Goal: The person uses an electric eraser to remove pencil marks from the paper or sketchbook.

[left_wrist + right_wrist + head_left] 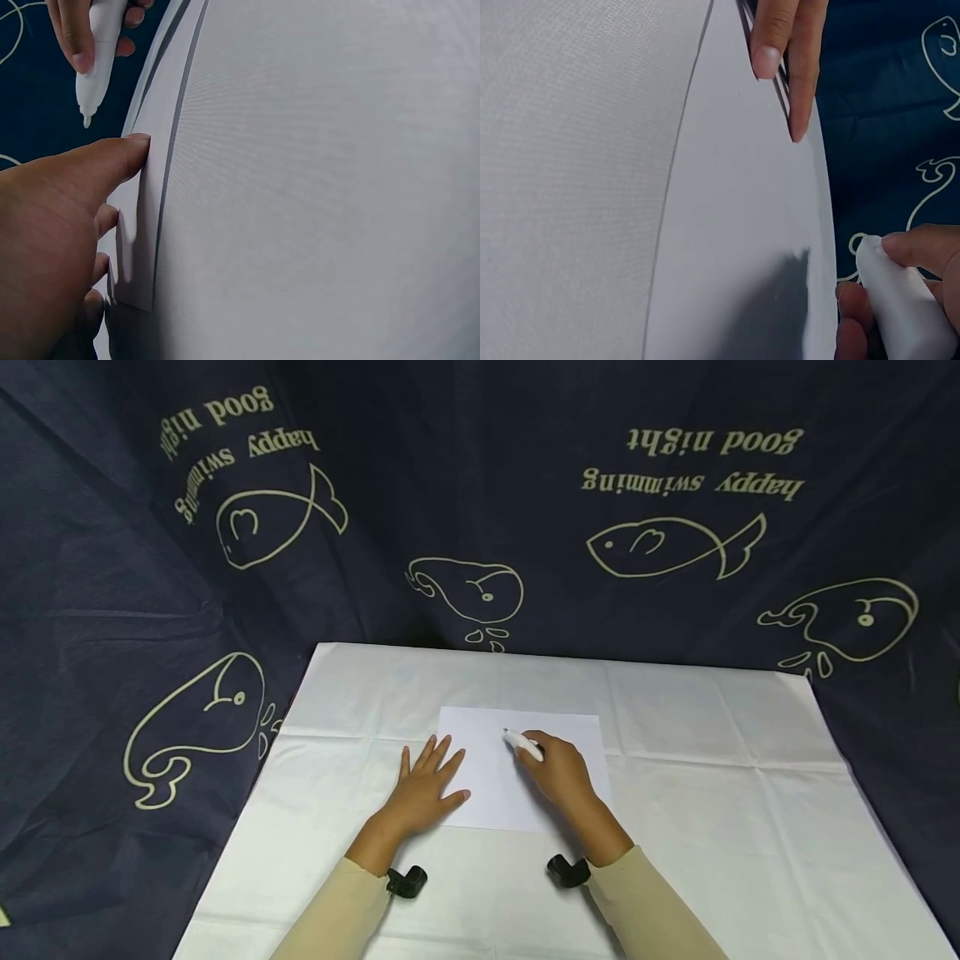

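A blank white sheet of paper (487, 793) lies on the white-covered table. My left hand (422, 789) rests with spread fingers over the sheet's left edge. In the left wrist view its thumb (124, 159) lies along the paper. My right hand (558, 768) grips a white marker (523, 744) above the right half of the sheet, its uncapped tip pointing to the upper left. The left wrist view shows the marker (97, 60) tip-down, apart from the paper. The right wrist view has the marker (904, 300) between thumb and fingers, and the hand's shadow falls on the sheet.
A creased white cloth (712, 827) covers the table. Behind and to the left hangs a dark blue curtain (480, 460) printed with fish, whales and words. A black band device (407, 882) sits at the left wrist, another device (567, 871) at the right.
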Motion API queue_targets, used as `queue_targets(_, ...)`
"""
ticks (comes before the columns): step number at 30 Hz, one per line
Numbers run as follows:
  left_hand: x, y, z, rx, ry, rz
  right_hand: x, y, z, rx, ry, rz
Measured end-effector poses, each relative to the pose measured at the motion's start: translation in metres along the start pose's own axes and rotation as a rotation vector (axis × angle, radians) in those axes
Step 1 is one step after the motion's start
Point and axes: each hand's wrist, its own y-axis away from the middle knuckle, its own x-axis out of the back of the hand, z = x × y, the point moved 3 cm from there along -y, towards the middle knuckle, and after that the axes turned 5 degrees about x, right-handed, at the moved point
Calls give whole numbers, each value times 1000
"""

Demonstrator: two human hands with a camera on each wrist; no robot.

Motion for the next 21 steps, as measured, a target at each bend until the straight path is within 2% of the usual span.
queue_targets(21,13,7,-16,41,36,-9,20,7,22,-126,-124,39)
